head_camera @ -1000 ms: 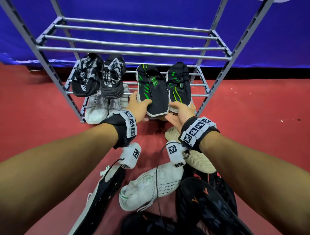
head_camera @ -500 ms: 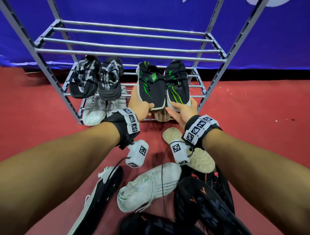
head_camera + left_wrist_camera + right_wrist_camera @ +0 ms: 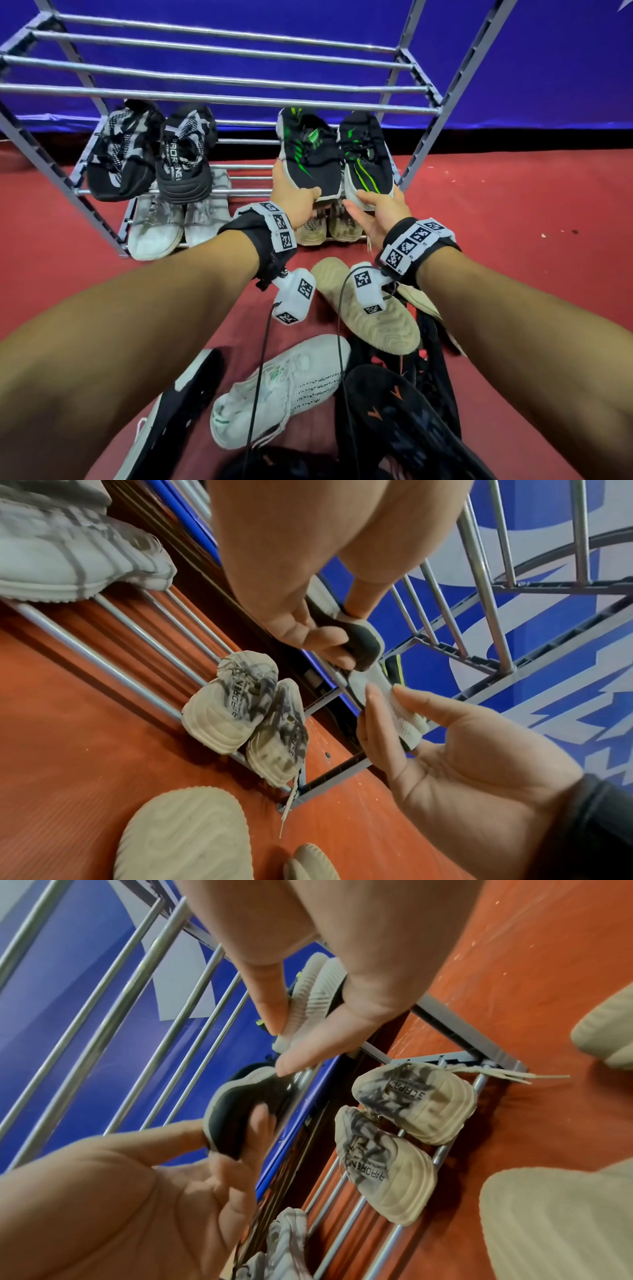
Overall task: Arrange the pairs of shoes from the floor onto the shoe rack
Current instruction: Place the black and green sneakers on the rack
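The left hand (image 3: 295, 205) is pinching the toe of the left green-striped shoe (image 3: 310, 161), thumb above, fingers beneath; the right hand (image 3: 380, 214) is pinching the right green-striped shoe (image 3: 370, 161) likewise.

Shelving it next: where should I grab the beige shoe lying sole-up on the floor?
Grip the beige shoe across its midfoot from above, thumb and fingers on opposite sidewalls. Its sole faces up, so the collar is underneath and out of reach.
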`<state>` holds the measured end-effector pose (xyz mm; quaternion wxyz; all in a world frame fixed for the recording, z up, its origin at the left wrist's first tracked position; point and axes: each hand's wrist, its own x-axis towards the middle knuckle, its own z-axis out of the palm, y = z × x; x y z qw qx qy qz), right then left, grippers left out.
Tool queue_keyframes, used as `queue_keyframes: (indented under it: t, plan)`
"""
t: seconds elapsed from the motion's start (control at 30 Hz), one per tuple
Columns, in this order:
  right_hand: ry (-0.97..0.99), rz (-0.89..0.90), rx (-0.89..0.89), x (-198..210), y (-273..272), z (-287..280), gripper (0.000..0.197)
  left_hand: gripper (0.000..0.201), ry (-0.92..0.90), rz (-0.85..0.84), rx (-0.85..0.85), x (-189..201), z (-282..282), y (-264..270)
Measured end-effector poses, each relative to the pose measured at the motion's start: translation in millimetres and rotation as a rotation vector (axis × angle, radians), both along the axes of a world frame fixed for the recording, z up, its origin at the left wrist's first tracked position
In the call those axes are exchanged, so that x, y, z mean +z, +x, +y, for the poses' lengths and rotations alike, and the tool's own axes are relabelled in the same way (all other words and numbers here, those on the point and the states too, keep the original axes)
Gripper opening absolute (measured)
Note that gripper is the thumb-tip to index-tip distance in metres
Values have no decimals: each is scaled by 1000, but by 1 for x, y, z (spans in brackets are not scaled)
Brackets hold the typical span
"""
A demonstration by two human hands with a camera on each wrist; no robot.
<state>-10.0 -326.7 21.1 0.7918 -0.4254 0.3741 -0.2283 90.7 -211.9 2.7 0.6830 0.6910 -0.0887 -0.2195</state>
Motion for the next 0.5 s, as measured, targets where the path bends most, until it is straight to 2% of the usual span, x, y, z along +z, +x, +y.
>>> queue_keyframes:
  t: [0.07, 0.2, 0.33, 0.43, 0.5]
  plan:
    - [-29, -15, 21, -1, -3, -5, 59, 72, -9, 65, 56, -7, -4, -7]
    - [-73, -32, 46, -5, -2, -9, 60, 84, -121, 219, 5, -10, -5, -16]
    - [-45, -29, 61, -8, 3, -13, 69, 68, -146, 211, -14, -2, -6, -8]
    - [-59, -32, 69, -8, 3, -15, 66, 59, -169, 228, -27, -1, -6, -4]
    - [-72, -31, 61, -10, 3, -15, 63, 67, -173, 232, -20, -3, -8, -4]
